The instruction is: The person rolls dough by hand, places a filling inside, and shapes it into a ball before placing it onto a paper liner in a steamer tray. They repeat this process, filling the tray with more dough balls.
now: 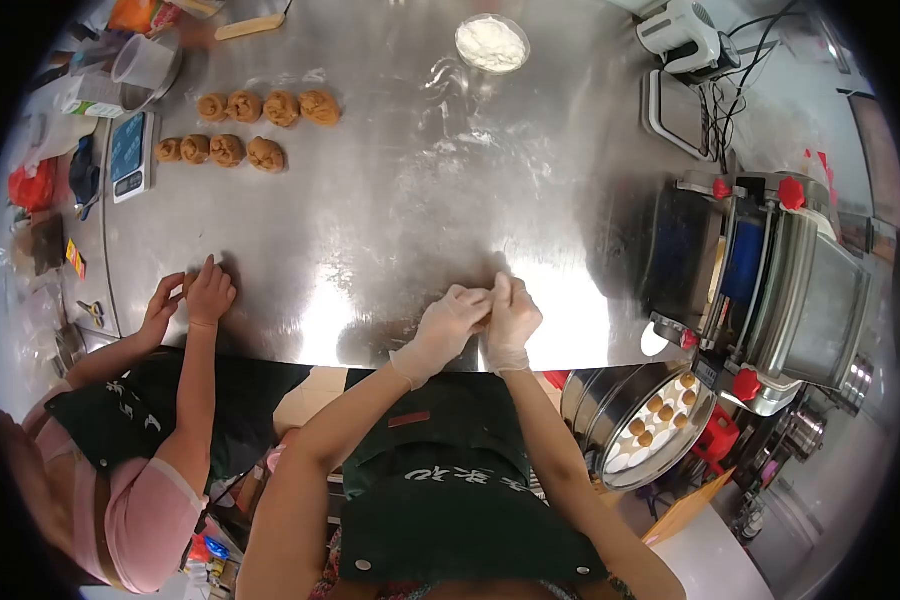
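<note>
Both hands wear thin translucent gloves and meet above the front edge of the steel table (390,210). The fingers of my left hand (454,322) are bent and pressed together against my right hand (513,318), whose fingers are also closed. Whatever lies between the fingertips is too small and hidden to make out. Farther off, at the upper left, several brown dough lumps (281,108) sit in two rows. A glass bowl of white flour (492,44) stands at the far edge, and flour smears mark the steel below it.
A co-worker's hands (208,292) rest at the table's left edge. A scale (130,158) stands behind them. To the right is a roller machine (785,290); below it, a round steamer (660,425) holds small brown pieces on white papers. A white mixer (685,38) stands upper right.
</note>
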{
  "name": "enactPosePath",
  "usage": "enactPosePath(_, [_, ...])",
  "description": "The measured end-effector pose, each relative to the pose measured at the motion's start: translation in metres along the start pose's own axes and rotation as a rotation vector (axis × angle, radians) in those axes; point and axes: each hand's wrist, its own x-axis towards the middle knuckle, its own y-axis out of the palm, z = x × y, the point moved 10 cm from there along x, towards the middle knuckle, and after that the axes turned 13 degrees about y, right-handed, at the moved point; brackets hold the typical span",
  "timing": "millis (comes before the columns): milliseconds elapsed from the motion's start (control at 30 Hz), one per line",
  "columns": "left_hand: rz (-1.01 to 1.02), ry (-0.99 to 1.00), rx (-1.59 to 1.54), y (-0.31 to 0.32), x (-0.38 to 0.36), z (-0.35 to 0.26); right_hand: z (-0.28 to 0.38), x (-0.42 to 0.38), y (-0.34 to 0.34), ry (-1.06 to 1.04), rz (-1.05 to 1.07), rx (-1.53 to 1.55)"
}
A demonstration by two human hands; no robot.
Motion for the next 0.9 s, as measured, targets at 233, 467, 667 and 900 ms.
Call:
enactPosePath(233, [-0.178,-0.267,-0.135,-0.013,-0.013,0.011,0.001,-0.005,-0.007,-0.088,-0.152,-0.011])
enactPosePath(467, [-0.296,-0.103,-0.071,-0.044,0.022,0.013,0.049,0.028,0.001,0.194,0.119,0.307])
enactPosePath(667, [-0.262,-0.220,-0.100,-0.045,0.018,0.043,0.075,0.035,0.018,-0.346,-0.220,-0.003])
enactPosePath(900, [-0.107,-0.202,-0.086,-0.036,0.030,0.044,0.068,0.033,0.015,-0.129,-0.049,-0.089])
